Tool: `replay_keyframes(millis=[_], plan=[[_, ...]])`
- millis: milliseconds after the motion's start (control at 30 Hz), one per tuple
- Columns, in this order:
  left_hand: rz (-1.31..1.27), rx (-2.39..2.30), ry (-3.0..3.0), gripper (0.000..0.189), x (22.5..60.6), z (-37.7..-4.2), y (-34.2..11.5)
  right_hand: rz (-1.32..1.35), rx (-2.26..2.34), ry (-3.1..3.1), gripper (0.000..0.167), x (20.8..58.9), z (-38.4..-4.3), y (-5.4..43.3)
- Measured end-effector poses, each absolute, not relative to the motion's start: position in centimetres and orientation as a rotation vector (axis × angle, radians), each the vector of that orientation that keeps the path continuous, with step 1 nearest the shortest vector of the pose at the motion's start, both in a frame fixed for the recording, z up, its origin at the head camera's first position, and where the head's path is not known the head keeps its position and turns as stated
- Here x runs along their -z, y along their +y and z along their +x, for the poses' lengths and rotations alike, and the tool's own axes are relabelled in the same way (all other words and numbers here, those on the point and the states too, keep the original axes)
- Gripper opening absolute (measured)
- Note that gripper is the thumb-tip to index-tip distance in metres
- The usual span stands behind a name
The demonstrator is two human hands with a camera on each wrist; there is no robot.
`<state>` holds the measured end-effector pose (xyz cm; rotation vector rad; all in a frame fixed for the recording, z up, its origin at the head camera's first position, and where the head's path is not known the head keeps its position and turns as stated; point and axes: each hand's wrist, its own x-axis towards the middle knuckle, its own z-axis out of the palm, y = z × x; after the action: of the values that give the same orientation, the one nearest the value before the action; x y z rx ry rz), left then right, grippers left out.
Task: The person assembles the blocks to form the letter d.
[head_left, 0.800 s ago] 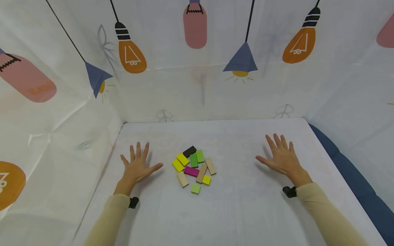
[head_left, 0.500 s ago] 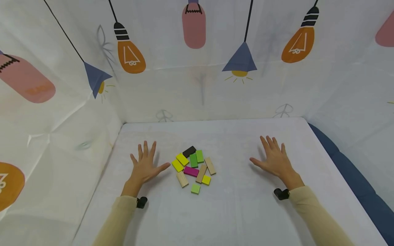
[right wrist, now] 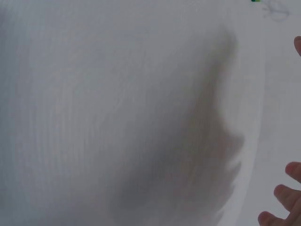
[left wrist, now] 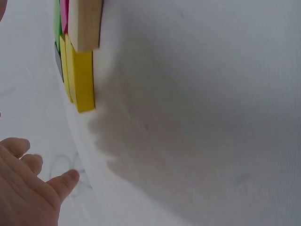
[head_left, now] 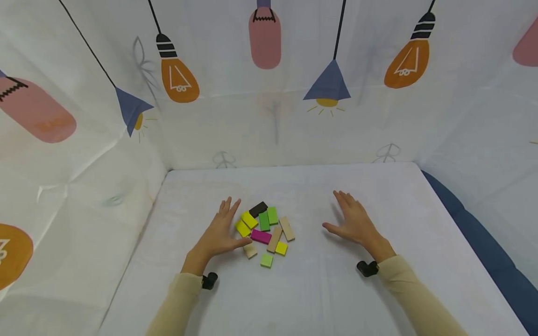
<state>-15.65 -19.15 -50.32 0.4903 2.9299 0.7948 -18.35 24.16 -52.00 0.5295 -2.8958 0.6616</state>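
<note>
Between the person's two hands — nearer the left hand (head_left: 218, 235) — colored blocks (head_left: 261, 236) lie clustered on the white table (head_left: 302, 294), flat, so presumably needing no steadying. Both hands grasp nothing, fingers extended; the right hand (head_left: 355, 225) is well apart, perhaps leaving room.

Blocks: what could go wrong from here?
The left hand, its thumb overlapping the leftmost wooden block in the head view, could nudge it.
The magenta block sits close among others; grabbing it may shift neighbours.
The right hand is farther off, so a left-side push might go unopposed.
</note>
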Motion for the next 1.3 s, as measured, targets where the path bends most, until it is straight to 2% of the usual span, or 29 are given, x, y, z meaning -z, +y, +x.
replay_keyframes(millis=[300, 700, 967, 1300], plan=[[0.588, -0.84, 2.894, 0.106, 50.5, -14.4, -16.6, 0.626, -0.805, -2.875, 0.101, 52.6, -18.0, 20.7], [0.73, -0.79, 2.891, 0.092, 52.3, -13.5, -14.0, 0.774, -1.259, -2.969, 0.101, 51.8, -16.7, 16.4], [0.677, -0.84, 2.839, 0.087, 52.5, -13.3, -12.9, 0.909, -1.31, -2.876, 0.095, 52.5, -17.0, 15.3], [0.841, -0.799, 2.832, 0.077, 52.5, -13.7, -12.3, 0.994, -1.422, -2.804, 0.087, 53.3, -17.4, 14.8]])
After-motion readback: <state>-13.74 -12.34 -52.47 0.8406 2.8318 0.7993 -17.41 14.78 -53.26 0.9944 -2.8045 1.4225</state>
